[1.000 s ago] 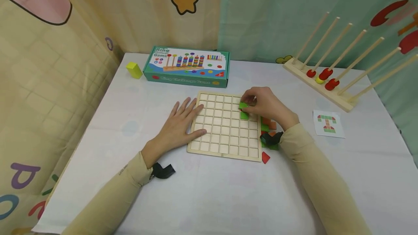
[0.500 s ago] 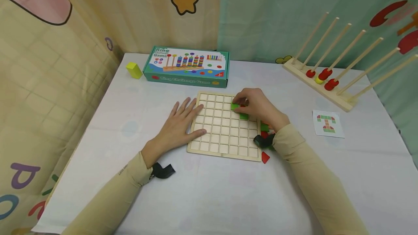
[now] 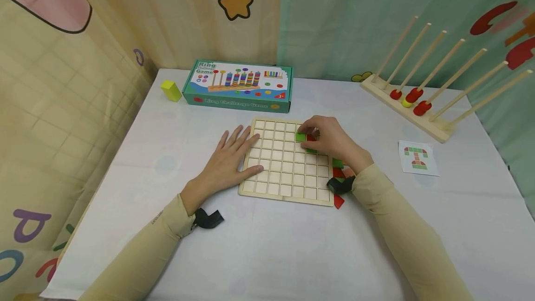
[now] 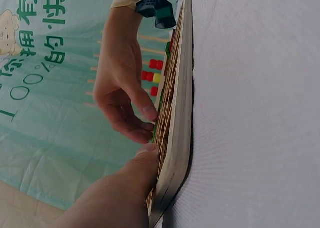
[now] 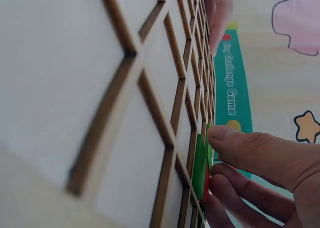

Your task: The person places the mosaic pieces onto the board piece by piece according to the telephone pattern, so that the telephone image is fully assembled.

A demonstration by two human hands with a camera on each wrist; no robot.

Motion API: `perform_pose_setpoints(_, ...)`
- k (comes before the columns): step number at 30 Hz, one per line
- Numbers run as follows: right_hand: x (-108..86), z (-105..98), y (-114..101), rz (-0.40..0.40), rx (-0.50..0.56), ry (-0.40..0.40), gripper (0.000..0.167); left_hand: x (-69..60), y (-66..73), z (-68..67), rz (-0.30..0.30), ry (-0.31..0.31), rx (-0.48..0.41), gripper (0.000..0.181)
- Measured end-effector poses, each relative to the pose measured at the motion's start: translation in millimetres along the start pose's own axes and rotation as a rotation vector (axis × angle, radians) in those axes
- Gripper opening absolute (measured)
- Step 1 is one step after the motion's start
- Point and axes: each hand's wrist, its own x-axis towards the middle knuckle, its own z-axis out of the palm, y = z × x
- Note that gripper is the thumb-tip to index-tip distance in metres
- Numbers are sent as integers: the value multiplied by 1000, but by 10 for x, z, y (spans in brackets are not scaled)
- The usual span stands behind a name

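Note:
The square wooden grid board [image 3: 286, 198] lies flat on the table. Across its left edge my left hand [image 3: 225, 161] rests with fingers spread, and in the left wrist view the thumb of that left hand [image 4: 117, 193] lies on the rim. Near the board's upper right, my right hand [image 3: 330, 139] holds a green square piece [image 3: 300, 137] between thumb and fingers, low at a cell. Just right of it is a red piece [image 3: 311, 137], partly covered by the hand, with another green piece [image 3: 311, 150] below. The right wrist view shows the right thumb against the green piece [image 5: 209, 143].
Loose red, green and orange pieces [image 3: 337, 163] lie at the board's right edge, partly under the wrist. A pattern card [image 3: 418, 158] lies farther right. Behind stand a green game box [image 3: 238, 86], a yellow block [image 3: 171, 90] and a peg rack [image 3: 405, 108] with rings.
My right hand has moved left along the board with the green piece, uncovering part of the red piece, and has then shifted only slightly. My left hand has stayed still.

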Motion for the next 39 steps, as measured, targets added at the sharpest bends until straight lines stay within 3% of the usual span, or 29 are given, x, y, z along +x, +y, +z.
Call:
perform_pose_setpoints(7,-216,-89,95,18,62,39,33,1,-4,3,3,1,5,89)
perform_pose_setpoints(18,-607,-367,447,147,17,88,31,-2,5,-3,10,11,-9,89)
perform_pose_setpoints(24,-740,-397,553,150,12,74,31,-4,3,2,13,15,-6,89)
perform_pose_setpoints(31,-791,-390,615,133,-22,98,30,-9,1,5,16,18,-14,89)
perform_pose_setpoints(39,-690,-484,618,71,-96,103,28,-4,-8,8,19,16,-5,90)
